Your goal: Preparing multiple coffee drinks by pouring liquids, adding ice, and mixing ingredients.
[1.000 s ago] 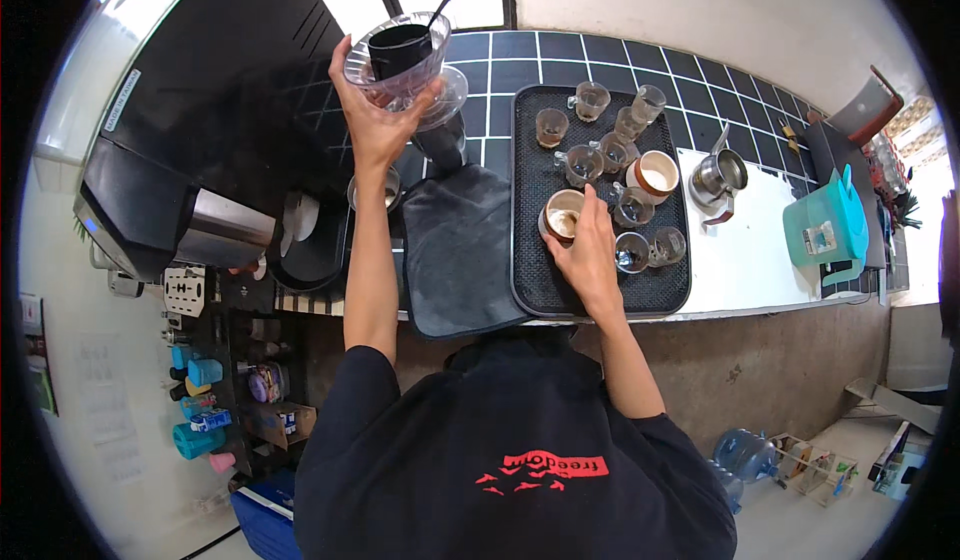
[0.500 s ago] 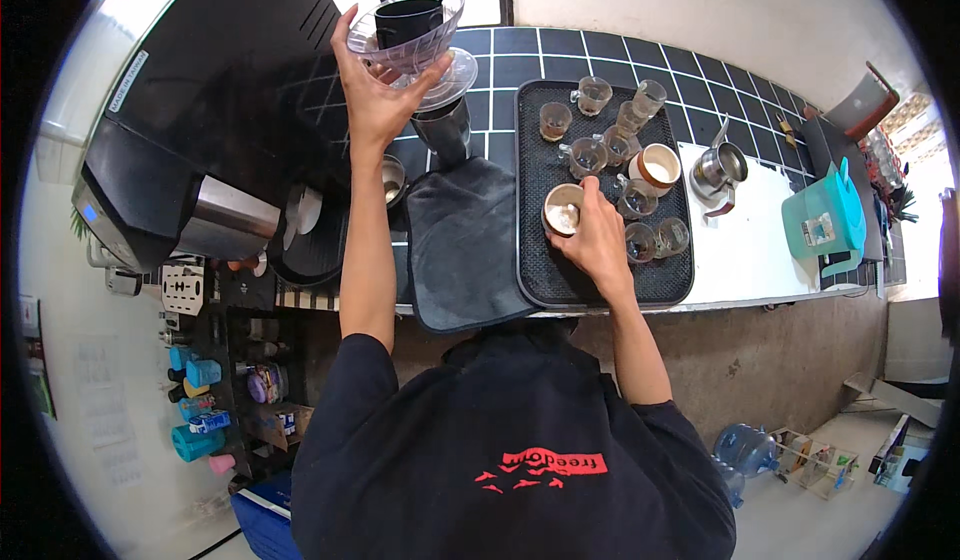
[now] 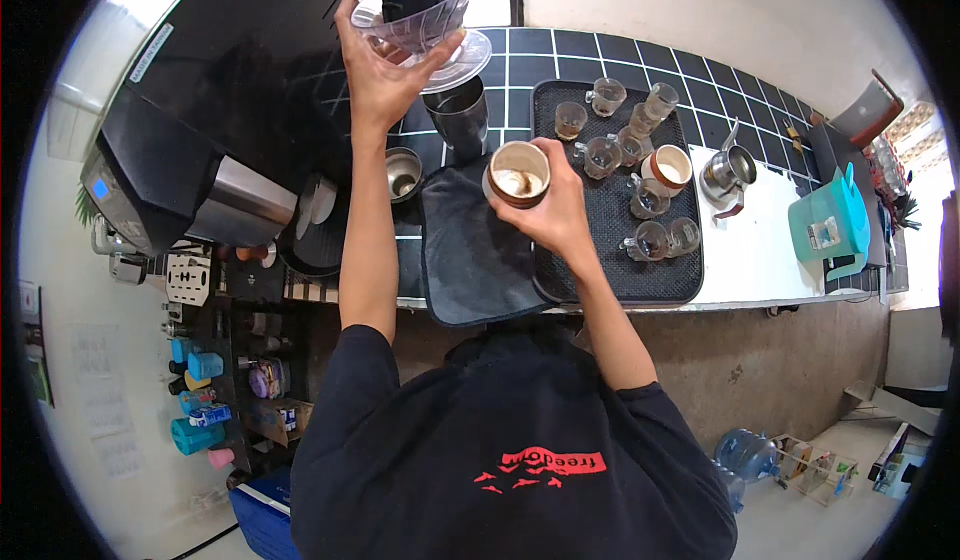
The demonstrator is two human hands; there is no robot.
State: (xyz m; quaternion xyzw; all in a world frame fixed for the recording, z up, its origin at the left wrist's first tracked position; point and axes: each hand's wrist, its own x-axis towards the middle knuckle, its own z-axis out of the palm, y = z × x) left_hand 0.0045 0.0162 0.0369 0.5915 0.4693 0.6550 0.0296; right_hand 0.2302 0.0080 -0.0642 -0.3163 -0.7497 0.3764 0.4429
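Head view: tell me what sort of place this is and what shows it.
Probably a café or similar drinks-making area: a black tray carries several glass cups, the right hand holds a brown-and-cream cup with brown residue inside, and a bulky black machine stands at the left.
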